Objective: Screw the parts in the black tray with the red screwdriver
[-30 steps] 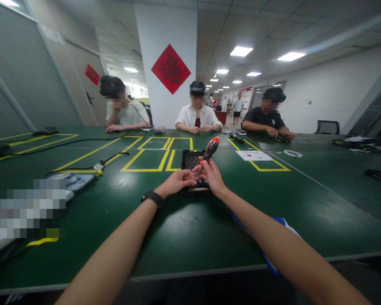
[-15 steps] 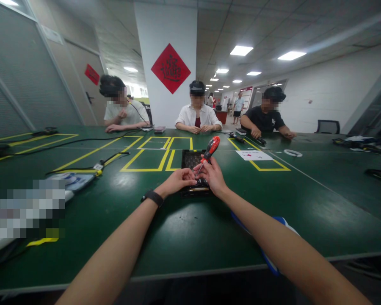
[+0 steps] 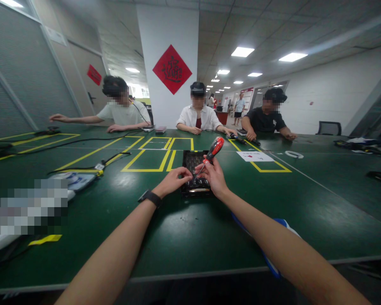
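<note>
My right hand (image 3: 215, 174) holds a red and black screwdriver (image 3: 214, 149), its handle tilted up and its thin shaft pointing down and left. Under the shaft lies a black case (image 3: 197, 195) with small parts in its compartments, too small to tell apart. My left hand (image 3: 176, 179) is at the left side of the case, near the screwdriver's tip. Its fingertips are drawn together, and whatever lies between them, if anything, is too small to make out. A dark band circles my left wrist.
Yellow tape rectangles (image 3: 142, 170) mark the green table (image 3: 165, 245). A white paper (image 3: 254, 156) and a white ring (image 3: 294, 154) lie to the right. Cables and a white and blue package (image 3: 79, 178) are left. Three people sit opposite; a blue item is under my right forearm.
My left hand has drawn slightly left, away from the screwdriver's shaft, showing more of the case. The person at the left has stretched an arm out. The middle person's hand has reached sideways.
</note>
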`<state>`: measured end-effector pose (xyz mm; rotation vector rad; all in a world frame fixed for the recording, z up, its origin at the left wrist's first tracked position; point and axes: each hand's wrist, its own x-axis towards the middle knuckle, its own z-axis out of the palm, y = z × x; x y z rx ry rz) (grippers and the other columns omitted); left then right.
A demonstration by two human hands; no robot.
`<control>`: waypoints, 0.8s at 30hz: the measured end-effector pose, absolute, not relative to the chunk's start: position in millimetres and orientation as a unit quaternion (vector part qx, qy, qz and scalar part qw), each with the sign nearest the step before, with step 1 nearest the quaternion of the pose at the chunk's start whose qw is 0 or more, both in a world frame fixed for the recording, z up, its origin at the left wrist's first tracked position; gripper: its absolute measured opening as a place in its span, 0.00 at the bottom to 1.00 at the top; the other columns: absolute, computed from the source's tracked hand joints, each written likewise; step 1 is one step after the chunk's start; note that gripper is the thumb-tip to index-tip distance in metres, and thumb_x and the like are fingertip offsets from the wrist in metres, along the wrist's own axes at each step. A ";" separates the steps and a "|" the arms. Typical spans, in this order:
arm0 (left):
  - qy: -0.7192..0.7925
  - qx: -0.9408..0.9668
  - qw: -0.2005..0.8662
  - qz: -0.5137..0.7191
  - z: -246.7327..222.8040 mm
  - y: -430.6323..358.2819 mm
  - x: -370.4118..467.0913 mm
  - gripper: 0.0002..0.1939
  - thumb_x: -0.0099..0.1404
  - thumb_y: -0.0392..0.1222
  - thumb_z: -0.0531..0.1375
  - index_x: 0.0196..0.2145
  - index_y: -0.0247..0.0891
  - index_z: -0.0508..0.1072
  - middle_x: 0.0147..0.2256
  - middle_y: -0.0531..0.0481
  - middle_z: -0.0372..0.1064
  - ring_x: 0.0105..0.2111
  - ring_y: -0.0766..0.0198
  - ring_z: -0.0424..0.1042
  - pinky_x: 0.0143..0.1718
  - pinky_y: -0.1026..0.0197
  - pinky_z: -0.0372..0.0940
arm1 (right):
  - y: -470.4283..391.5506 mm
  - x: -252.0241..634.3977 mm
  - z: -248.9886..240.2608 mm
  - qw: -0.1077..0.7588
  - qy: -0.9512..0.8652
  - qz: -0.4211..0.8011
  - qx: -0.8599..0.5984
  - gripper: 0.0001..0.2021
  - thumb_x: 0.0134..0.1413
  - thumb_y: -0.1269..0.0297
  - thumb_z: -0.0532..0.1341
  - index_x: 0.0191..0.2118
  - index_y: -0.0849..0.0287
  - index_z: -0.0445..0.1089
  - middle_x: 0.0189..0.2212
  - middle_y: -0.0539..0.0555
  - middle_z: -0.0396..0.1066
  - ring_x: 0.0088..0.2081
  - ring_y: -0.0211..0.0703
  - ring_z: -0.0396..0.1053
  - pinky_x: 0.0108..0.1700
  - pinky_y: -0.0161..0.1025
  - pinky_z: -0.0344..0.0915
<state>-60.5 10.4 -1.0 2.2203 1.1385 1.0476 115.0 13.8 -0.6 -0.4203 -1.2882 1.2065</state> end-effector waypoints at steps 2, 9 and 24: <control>0.412 0.820 0.185 0.352 -1.2 12.1 -64.3 0.14 0.54 0.50 0.59 0.29 0.36 0.74 0.31 0.50 0.69 0.33 0.64 0.66 0.38 0.61 0.60 | 14.4 115.0 -1.3 0.629 -0.551 0.516 -0.184 0.15 0.54 0.58 0.54 0.47 0.55 0.56 0.28 0.49 0.70 0.29 0.36 0.70 0.29 0.34 0.68; 0.384 0.852 0.146 0.323 -6.2 18.4 -66.1 0.11 0.51 0.49 0.62 0.26 0.37 0.75 0.30 0.49 0.70 0.33 0.64 0.67 0.41 0.61 0.60 | 15.4 114.5 -1.2 0.655 -0.524 0.513 -0.183 0.15 0.54 0.57 0.54 0.47 0.54 0.56 0.28 0.49 0.70 0.29 0.36 0.70 0.29 0.34 0.68; 0.355 0.843 0.244 0.322 -7.7 19.7 -65.7 0.14 0.57 0.49 0.58 0.29 0.35 0.74 0.33 0.47 0.69 0.34 0.64 0.67 0.42 0.60 0.61 | 14.9 115.6 -0.9 0.686 -0.509 0.483 -0.191 0.16 0.54 0.56 0.54 0.47 0.55 0.56 0.28 0.50 0.69 0.27 0.35 0.68 0.28 0.34 0.67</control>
